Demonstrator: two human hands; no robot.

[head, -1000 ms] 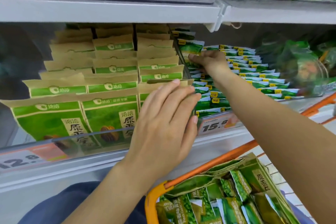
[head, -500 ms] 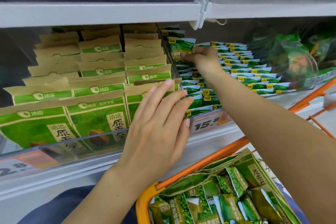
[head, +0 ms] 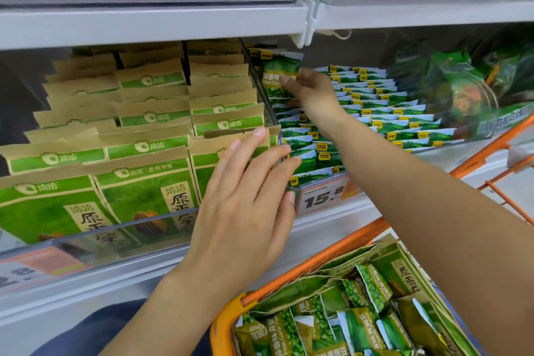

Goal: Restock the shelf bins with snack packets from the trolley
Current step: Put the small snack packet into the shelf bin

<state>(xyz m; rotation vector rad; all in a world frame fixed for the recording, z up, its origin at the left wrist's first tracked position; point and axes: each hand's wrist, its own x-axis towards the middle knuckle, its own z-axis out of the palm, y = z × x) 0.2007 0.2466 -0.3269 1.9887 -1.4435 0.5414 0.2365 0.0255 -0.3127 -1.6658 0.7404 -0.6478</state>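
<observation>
The right hand (head: 310, 92) pinches a pea packet (head: 278, 74) at the bin's (head: 433, 143) back, the left hand (head: 245, 205) lies flat-fingered on the front rows, and the trolley (head: 312, 263) remains well stocked.

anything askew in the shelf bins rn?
One green pea packet stands up above the flat rows in its bin, pinched by the right hand. A kraft bag under the left hand fingers lies tilted across its row.
</observation>
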